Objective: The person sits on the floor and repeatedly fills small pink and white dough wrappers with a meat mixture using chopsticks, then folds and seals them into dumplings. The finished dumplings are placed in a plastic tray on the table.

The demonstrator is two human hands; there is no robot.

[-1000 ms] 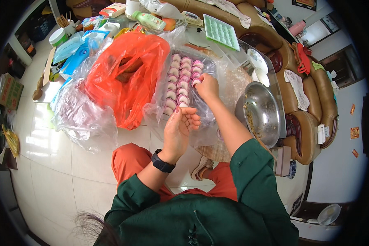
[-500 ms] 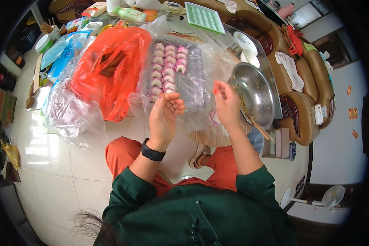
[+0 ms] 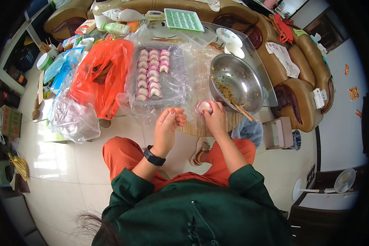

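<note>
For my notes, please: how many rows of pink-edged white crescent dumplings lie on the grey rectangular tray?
3: a left row, a middle row, and a shorter right row. None seems hidden.

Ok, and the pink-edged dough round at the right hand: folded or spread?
Spread: the dough round shows a broad, pale, roundish face, with the right hand at its edge, unlike the crescent-shaped pieces in rows.

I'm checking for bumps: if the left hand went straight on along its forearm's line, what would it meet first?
Probably the near edge of the plastic-covered tray, just beyond the left hand, though the hand's height is hard to judge.
</note>
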